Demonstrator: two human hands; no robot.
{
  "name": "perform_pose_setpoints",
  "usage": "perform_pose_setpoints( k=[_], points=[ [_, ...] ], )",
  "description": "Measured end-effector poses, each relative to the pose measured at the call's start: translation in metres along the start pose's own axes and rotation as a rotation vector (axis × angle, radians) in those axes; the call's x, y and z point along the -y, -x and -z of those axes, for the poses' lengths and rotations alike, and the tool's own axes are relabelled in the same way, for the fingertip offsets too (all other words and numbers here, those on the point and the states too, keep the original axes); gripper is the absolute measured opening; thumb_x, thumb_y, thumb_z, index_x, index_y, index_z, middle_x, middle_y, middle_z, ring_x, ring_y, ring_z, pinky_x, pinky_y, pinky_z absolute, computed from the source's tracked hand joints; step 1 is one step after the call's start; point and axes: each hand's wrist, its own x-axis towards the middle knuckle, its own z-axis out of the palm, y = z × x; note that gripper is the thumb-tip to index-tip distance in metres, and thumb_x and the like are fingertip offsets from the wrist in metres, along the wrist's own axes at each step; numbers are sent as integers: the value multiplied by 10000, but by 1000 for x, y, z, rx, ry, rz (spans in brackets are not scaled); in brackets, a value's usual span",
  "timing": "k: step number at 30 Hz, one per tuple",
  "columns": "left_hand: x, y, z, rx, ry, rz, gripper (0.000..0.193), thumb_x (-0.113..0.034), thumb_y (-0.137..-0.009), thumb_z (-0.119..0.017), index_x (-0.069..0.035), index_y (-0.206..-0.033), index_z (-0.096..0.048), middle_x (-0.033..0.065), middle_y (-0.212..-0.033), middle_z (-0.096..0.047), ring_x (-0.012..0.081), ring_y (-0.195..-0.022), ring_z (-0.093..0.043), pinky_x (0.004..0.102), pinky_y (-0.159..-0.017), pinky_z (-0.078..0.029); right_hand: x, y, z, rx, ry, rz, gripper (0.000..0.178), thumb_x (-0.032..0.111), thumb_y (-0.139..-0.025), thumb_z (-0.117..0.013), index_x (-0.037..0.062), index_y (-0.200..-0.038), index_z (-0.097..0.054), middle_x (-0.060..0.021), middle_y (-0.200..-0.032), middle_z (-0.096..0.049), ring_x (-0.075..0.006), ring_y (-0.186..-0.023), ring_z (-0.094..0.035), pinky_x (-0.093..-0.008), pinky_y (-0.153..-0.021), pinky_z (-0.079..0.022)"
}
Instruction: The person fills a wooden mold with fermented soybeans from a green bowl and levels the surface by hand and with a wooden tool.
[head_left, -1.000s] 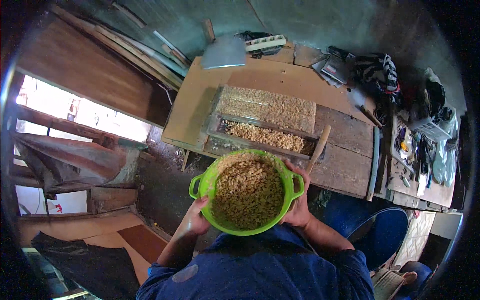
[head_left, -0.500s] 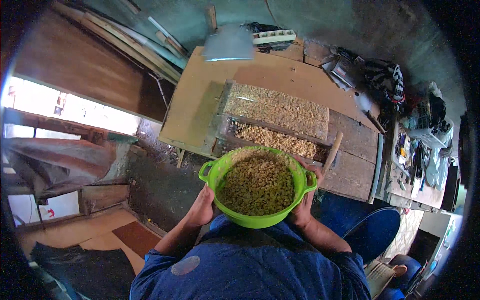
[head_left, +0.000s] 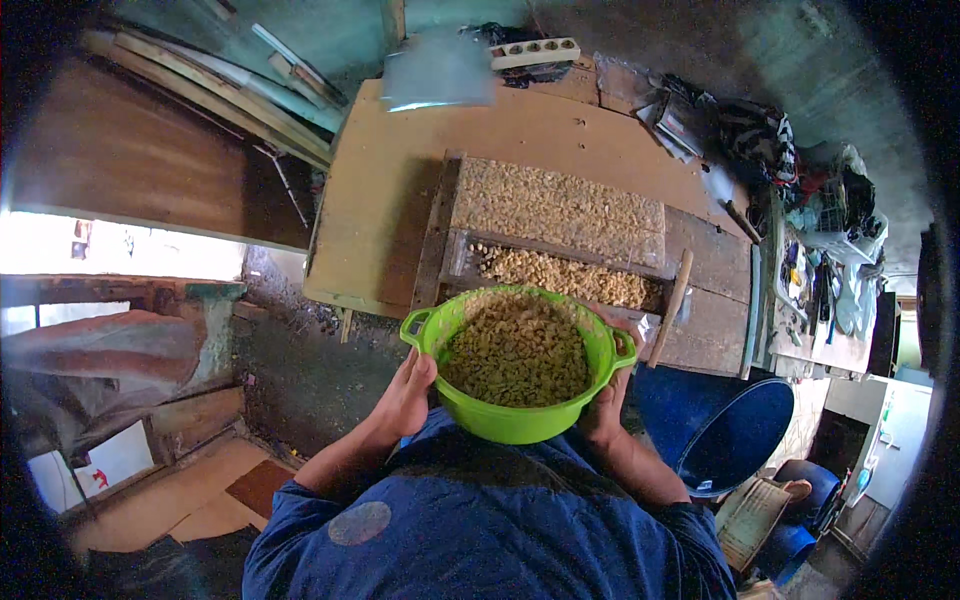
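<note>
A bright green two-handled basin [head_left: 508, 424] is held in front of my body. Pale, bean-like grains [head_left: 515, 350] fill much of it. My left hand [head_left: 408, 392] grips its left side below the handle, and my right hand [head_left: 606, 402] clasps the right side, its fingers partly hidden behind the rim. Just beyond the basin lies a wooden frame [head_left: 432, 232] on the table. Within it, one trough holds loose beans [head_left: 570, 277]; farther back is a flat slab of beans [head_left: 560, 212] under clear plastic. A wooden stick [head_left: 672, 308] rests across the frame's right end.
A stack of clear plastic sheets [head_left: 438, 78] and a power strip [head_left: 536, 53] sit at the tan table's [head_left: 375, 150] far edge. Right of me stands a large blue barrel [head_left: 740, 432]. A cluttered side table [head_left: 820, 345] is at the far right; long boards [head_left: 215, 92] lean at upper left.
The view has shifted slightly, so the table and frame appear a little to the left and more of the blue barrel shows. Both hands keep their hold on the basin.
</note>
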Motion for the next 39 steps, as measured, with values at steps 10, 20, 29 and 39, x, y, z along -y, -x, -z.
perform_pose_setpoints(
  k=[10, 20, 29, 39],
  points=[
    [-31, -27, 4, 141, 186, 202, 780, -572, -1013, -411, -8, -1525, -242, 113, -1464, -404, 195, -1355, -345, 337, -1132, -250, -10, -1, -8, -17, 5, -75, 976, 623, -847, -643, 65, -1475, -147, -222, -1481, -359, -332, -1371, -370, -484, -1153, -264],
    [-36, -31, 1, 57, 231, 213, 677, -484, -1052, -378, 28, -1489, -300, 93, -1446, -438, 151, -1327, -374, 324, -1132, -260, -8, -2, -9, -25, 42, -91, 816, 425, -880, -604, 52, -1467, -177, -189, -1459, -368, -317, -1344, -390, -446, -1150, -277],
    [-39, -37, -13, 83, 90, 284, 717, -539, -1041, -354, 22, -1486, -328, 128, -1465, -438, 195, -1341, -392, 337, -1141, -268, 13, -6, -1, -85, 48, -142, 956, 618, -845, -654, 40, -1454, -198, -191, -1422, -391, -312, -1339, -390, -458, -1139, -288],
    [-37, -59, -47, 74, 257, 319, 728, -541, -936, -564, -89, -1481, -392, 106, -1453, -500, 270, -1317, -497, 453, -1122, -375, 19, -9, 39, -110, 68, -243, 908, 606, -885, -601, 66, -1480, -178, -201, -1461, -379, -304, -1352, -394, -446, -1137, -303]
  ],
)
